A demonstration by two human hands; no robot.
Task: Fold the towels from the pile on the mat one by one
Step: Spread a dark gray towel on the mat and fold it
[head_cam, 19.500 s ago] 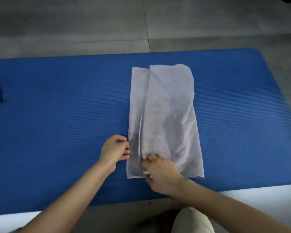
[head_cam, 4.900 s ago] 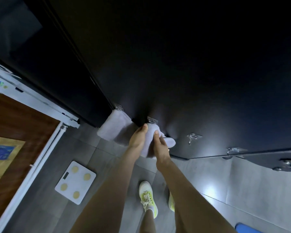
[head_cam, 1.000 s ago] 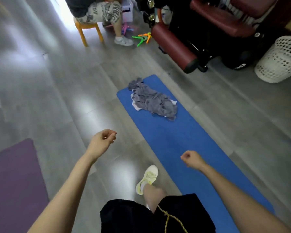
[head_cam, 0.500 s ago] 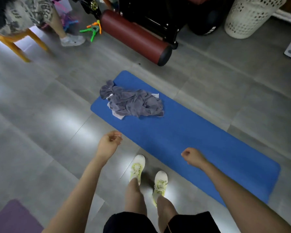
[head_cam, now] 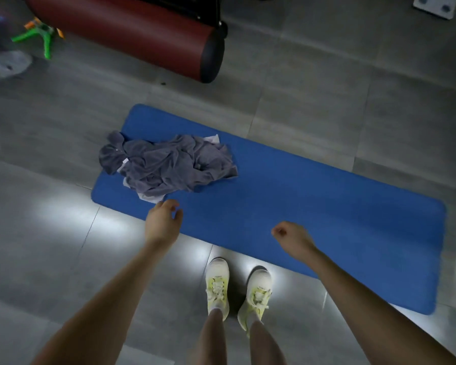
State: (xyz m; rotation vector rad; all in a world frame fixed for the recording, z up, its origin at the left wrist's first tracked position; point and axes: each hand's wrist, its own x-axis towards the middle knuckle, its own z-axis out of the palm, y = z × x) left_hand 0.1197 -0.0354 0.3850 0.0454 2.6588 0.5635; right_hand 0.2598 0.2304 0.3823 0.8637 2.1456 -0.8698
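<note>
- We are standing at the long edge of the blue mat, with our two shoes on the floor tiles, below and between the two hands.
- The pile of towels is lying crumpled on the end of the mat, just beyond the left hand and far to the left of the right hand.
- Compared with half a second ago, the pile is now much closer to the left hand. Its white lower corner is almost at the fingertips, though we are not touching it yet.
- The left hand is reaching forward with its fingers half spread and gently bent, the thumb apart, and it is holding nothing.
- The right hand is hanging over the near edge of the mat with its fingers curled into the palm, and it is also carrying nothing.
- We are judging that the walk back to the mat is ending and the next towel is about to be taken. Several grey and white towels are still waiting unfolded.
- The mat to the right of the left hand is offering room for spreading one towel.
- The towels are lying tangled, so we are expecting that pulling one may drag the others.
- Far beyond both hands, a dark red bolster is lying on the floor.
</note>
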